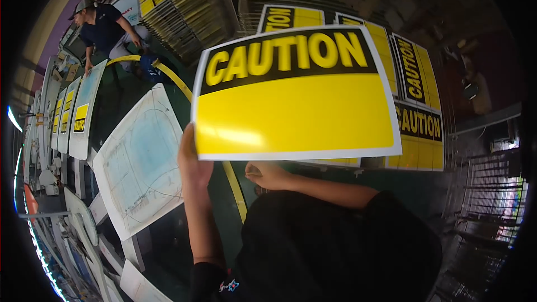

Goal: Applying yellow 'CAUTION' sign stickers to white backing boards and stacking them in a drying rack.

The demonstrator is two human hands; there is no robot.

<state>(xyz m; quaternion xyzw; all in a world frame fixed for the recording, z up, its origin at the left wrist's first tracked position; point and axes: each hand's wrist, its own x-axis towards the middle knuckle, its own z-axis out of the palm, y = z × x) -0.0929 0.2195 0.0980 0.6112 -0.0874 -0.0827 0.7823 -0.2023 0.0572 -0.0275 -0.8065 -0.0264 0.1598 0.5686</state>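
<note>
A yellow sign sheet (pixel 296 114) with a black header band and white border is held up in front of me. My left hand (pixel 196 159) grips its lower left corner, with the fingers partly hidden behind the sheet. Just below the sheet's bottom edge, my right hand (pixel 268 175) has its fingers curled in; I see nothing in it and it appears apart from the sheet. Behind the held sheet, similar yellow signs (pixel 417 72) lie on a wire rack, some turned sideways.
To the left is a white printing platen (pixel 142 162) with a bluish, stained middle. Further platens carry small yellow signs (pixel 81 118). A yellow curved rail (pixel 178 81) runs past my left hand. A co-worker (pixel 109 31) stands at the far left, near stacked racks (pixel 187 14).
</note>
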